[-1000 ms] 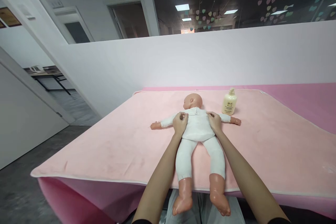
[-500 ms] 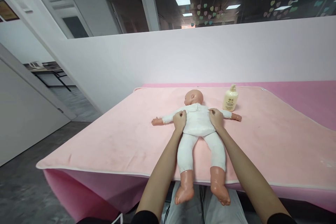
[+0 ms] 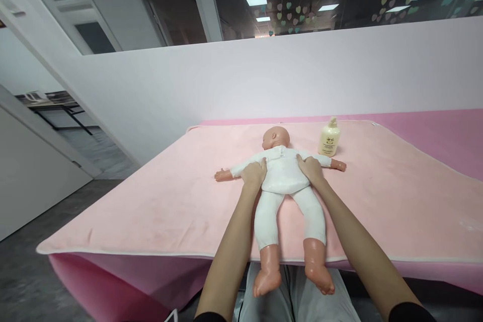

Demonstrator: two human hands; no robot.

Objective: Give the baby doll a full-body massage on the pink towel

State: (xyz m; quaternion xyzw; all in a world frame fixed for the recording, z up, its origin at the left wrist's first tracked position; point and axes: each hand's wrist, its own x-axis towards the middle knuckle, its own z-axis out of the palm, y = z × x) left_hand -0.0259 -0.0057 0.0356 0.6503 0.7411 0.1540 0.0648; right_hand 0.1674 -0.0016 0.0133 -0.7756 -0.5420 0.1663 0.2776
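A bald doll (image 3: pixel 276 137) in a white top (image 3: pixel 285 176) lies lengthwise before you on a pink blanket (image 3: pixel 166 191), seemingly face down, its head at the far end and its feet overhanging the surface's near edge. Your left hand (image 3: pixel 253 173) and right hand (image 3: pixel 311 168) are well apart, one at each side of the doll's upper back. Both have curled fingers and thumbs against the top; whether they pinch cloth, you cannot tell. A pale yellow pump bottle (image 3: pixel 329 140) stands beyond the doll's arm on your right. For good control, keep both thumbs level, use light, equal pressure, and leave the doll's turned head free and its body straight.
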